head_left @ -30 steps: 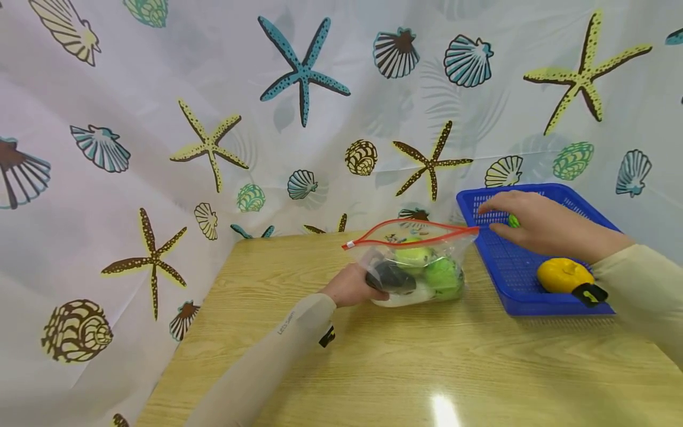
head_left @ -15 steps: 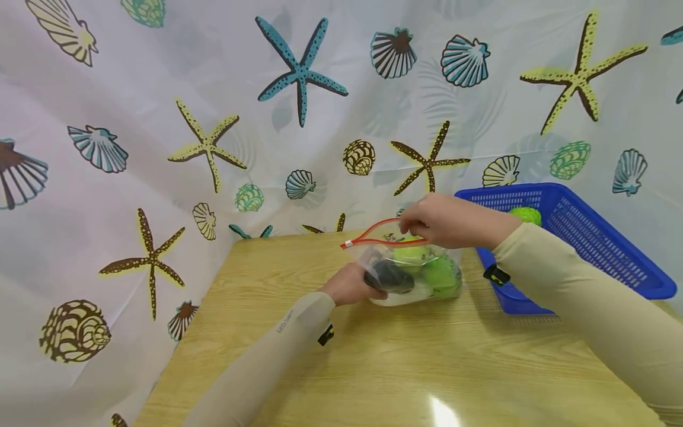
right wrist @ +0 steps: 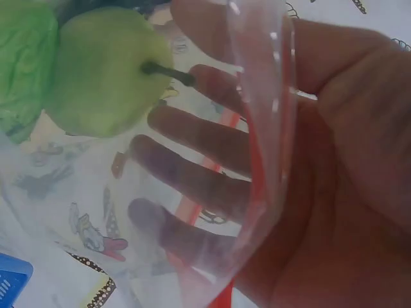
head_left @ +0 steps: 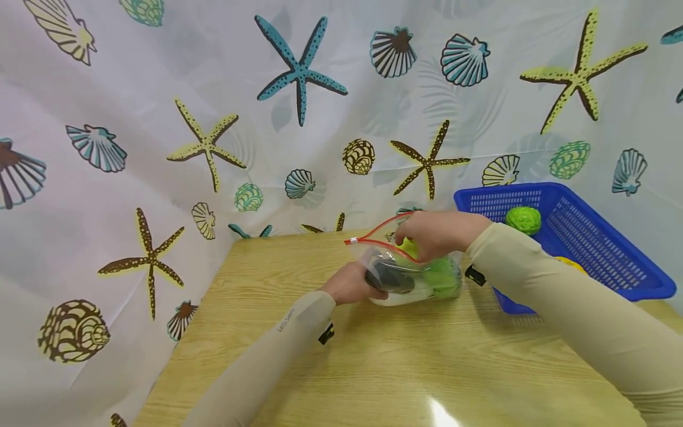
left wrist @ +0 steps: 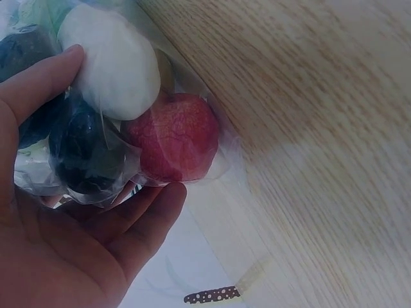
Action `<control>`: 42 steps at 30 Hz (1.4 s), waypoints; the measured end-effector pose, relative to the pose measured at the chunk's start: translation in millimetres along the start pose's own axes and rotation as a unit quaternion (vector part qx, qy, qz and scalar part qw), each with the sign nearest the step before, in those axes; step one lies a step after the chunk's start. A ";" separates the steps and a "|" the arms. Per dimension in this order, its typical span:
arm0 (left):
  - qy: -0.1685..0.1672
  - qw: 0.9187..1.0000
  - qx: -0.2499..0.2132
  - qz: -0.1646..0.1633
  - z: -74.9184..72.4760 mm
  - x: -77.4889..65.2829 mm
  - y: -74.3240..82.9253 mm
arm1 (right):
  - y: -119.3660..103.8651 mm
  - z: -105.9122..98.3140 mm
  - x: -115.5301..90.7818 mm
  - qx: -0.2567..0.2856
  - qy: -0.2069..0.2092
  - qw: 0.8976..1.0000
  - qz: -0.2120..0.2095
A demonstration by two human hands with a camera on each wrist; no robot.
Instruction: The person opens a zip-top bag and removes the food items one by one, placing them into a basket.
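A clear zip bag (head_left: 381, 244) with a red zip edge stands on the table, its mouth open. My left hand (head_left: 353, 283) grips its left side, thumb and fingers on either side of the plastic. Against that side lie a dark oval vegetable (left wrist: 87, 147), a white rounded piece (left wrist: 109, 61) and a red apple-like fruit (left wrist: 176, 138). My right hand (head_left: 437, 232) reaches through the mouth, its fingers spread inside the plastic. The fingertips are close to the stem of a green pear-like fruit (right wrist: 106, 74). Beside that sits a leafy green vegetable (right wrist: 22, 70).
A blue plastic basket (head_left: 605, 237) stands at the right, partly behind the right sleeve. In it lie a bumpy green vegetable (head_left: 524, 220) and a yellow piece (head_left: 571, 265), mostly hidden. A shell-and-starfish curtain (head_left: 320, 148) hangs behind the wooden table (head_left: 384, 362).
My right hand has moved left from over the basket to the bag's mouth and then down into it. The zip edge has shifted with it. The left hand keeps its grip.
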State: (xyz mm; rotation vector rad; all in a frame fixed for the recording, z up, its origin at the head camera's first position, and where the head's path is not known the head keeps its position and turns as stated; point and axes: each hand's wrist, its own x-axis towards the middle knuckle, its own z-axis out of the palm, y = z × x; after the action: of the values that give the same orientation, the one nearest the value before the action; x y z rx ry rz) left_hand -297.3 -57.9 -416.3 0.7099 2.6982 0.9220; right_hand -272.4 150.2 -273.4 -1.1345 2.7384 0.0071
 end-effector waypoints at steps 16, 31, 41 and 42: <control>-0.001 1.000 -0.001 -0.003 2.3 2.6 -1.6 | 8.7 21.7 4.0 -0.078 0.049 0.996 0.002; -0.012 1.000 -0.003 -0.020 3.2 1.4 0.8 | 19.5 35.6 10.6 -0.074 0.099 0.992 -0.018; -0.020 1.000 0.015 -0.017 1.4 -1.6 1.8 | 20.8 26.7 2.2 0.018 0.121 0.991 -0.057; -0.018 1.000 0.018 -0.014 1.1 -1.8 1.8 | 20.1 24.4 -0.1 0.025 0.120 0.991 -0.054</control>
State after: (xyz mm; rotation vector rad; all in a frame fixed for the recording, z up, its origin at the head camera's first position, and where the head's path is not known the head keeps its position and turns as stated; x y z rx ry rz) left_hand -294.7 -57.0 -416.0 0.6875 2.6919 0.8476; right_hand -282.6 166.3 -298.8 -1.3468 2.8586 -0.2269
